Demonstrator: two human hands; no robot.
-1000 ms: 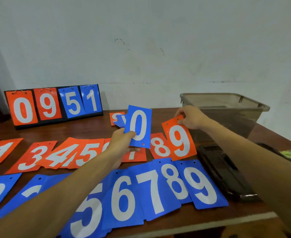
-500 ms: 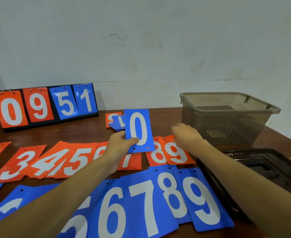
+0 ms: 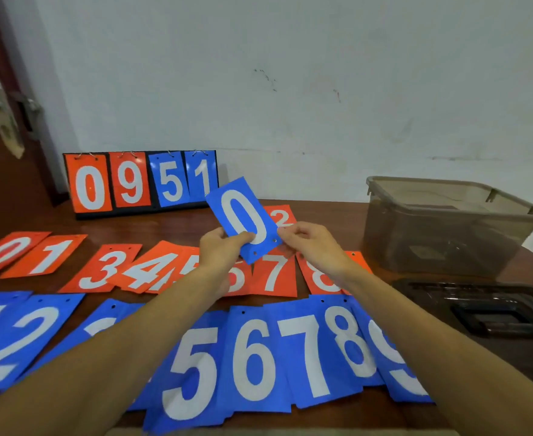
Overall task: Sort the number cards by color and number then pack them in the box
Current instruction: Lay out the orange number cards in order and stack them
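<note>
- The left hand [image 3: 221, 251] is pinching the lower edge of the blue 0 card [image 3: 244, 220], with the thumb lying on its face. The right hand [image 3: 312, 247] is pinching the card's punched corner between its fingertips.
- The card is being held in the air, tilted, above the orange row [image 3: 274, 273] that is lying under both hands. The blue row [image 3: 252, 357] is lying nearer the person than the hands.
- The box [image 3: 416, 247] is standing open, well apart to the right of the right hand.
- Judged handling: the card is looking thin, light, smooth and only semi-stiff, so it is likely bending under a one-corner hold. An edge pinch with the thumb on the face is suiting it best.
</note>
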